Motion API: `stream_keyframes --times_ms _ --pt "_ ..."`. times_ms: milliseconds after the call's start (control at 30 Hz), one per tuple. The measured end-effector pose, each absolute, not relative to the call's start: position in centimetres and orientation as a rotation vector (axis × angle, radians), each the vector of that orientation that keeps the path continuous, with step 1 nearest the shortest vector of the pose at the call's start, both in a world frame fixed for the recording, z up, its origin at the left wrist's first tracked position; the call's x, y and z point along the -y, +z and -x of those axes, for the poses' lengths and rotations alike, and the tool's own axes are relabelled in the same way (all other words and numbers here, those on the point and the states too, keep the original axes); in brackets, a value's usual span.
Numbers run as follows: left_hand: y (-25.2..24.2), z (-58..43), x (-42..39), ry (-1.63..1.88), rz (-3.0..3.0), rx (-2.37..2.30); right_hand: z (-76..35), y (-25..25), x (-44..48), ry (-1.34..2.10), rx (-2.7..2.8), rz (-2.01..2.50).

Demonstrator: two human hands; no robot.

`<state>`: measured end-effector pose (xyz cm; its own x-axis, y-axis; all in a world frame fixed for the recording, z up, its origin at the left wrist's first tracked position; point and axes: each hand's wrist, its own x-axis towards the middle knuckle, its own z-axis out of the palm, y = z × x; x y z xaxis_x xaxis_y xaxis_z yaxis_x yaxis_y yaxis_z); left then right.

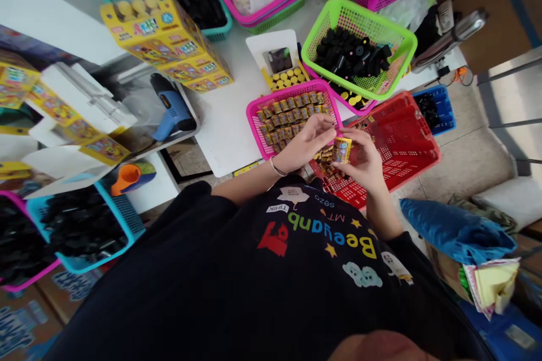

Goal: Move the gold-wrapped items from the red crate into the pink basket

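Observation:
My right hand (366, 161) holds a small yellow printed container (341, 150) between its thumb and fingers. Close by on the left, my left hand (311, 141) has its fingers curled together, the thumb near the container's upper corner. What those fingers hold, if anything, is too small to make out. Below my left hand lies a pink basket (252, 113) with rows of similar small containers (290, 118). A red crate (396, 146) stands under and beside my right hand, with more small containers (328, 172) loose in its near left part.
A lime basket (406, 48) of black parts stands beyond the pink one. An open display box (271, 42) holds yellow-topped pieces. Stacked yellow boxes (182, 51) and a blue heat gun (171, 107) are at left. Teal basket (131, 225) with black parts sits at lower left.

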<state>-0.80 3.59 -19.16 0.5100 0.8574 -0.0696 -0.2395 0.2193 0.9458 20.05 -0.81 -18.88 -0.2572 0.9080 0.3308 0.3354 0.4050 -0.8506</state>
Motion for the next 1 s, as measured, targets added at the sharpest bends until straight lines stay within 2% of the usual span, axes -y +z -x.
stream_keyframes --times_ms 100,200,400,633,1000 --pt "-17.4 0.3 -1.9 0.658 -0.833 -0.473 -19.9 -17.9 1.6 0.693 1.814 1.023" --pt "-16.2 0.0 -0.5 0.623 -0.778 -0.340 -20.0 -17.3 2.6 0.679 1.836 1.002" --pt "-15.0 0.0 1.6 0.628 -0.915 -0.405 -21.1 -14.0 5.3 0.418 2.025 0.993" --pt "-13.3 -2.3 3.0 0.571 -1.040 -0.183 -20.3 -11.3 7.1 0.156 2.108 0.990" --pt "-9.4 -2.1 5.7 0.919 -1.515 -0.615 -21.2 -7.7 10.4 -0.204 2.209 1.073"
